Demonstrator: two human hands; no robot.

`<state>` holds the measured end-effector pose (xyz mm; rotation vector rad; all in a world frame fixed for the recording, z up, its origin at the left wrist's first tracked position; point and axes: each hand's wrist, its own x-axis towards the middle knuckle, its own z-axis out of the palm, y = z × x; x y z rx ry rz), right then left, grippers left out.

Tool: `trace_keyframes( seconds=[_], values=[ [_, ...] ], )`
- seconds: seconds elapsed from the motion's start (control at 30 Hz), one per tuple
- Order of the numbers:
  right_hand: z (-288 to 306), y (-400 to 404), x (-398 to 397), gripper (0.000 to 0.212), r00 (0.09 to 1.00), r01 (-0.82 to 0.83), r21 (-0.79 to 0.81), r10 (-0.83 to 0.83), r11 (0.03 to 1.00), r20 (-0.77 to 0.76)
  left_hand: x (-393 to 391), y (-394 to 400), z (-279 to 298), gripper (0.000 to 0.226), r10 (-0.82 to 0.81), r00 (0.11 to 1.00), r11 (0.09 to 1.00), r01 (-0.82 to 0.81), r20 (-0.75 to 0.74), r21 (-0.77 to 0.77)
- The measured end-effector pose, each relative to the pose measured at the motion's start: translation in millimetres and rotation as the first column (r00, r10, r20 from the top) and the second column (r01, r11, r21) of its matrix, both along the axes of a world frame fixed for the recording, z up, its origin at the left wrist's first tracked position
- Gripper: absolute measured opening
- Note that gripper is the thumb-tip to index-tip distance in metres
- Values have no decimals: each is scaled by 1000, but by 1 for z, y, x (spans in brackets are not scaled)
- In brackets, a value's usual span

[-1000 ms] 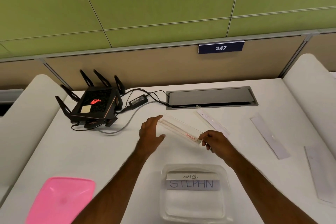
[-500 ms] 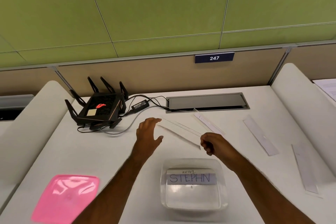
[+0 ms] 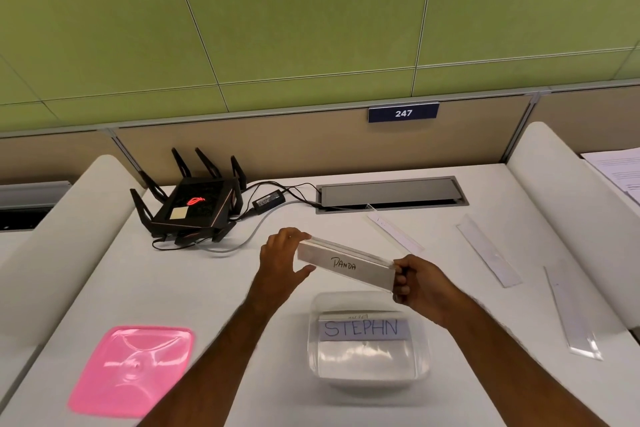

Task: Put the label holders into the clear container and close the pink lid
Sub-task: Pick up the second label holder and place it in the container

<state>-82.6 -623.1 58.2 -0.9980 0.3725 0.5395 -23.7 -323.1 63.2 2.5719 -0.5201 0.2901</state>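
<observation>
Now we hold the PANDA label holder [image 3: 346, 267] by both ends, left hand [image 3: 282, 262] pinching one, right hand [image 3: 420, 282] gripping the other, level above the clear container [image 3: 420, 354] near the tabletop's front edge, lined up to drop beside STEPHN; pink lid [image 3: 131, 369] waits front-left.

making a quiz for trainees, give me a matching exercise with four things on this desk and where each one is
Things:
1. PANDA label holder
2. STEPHN label holder
3. pink lid
4. router

Places:
A. flat on the desk at the near left
B. held above the desk, left hand at one end, right hand at the other
C. at the back left of the desk, by the partition
D. inside the clear container

Pairs: 1-B, 2-D, 3-A, 4-C
</observation>
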Motion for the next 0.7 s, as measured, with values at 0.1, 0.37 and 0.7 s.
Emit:
trace_keyframes(
  seconds=[0.1,0.37,0.7],
  values=[
    [-2,-2,-6,23,1000,-14,-93,12,996,-26,-6,6,-2,63,-69,997,997,68,42,27],
    [-4,1,-21,19,990,127,-429,-88,894,109,-23,13,-8,63,-102,995,994,101,17,48],
    [-9,-14,-44,21,893,226,-520,39,824,449,-45,14,-13,67,-109,993,993,108,-38,-36]
  ],
)
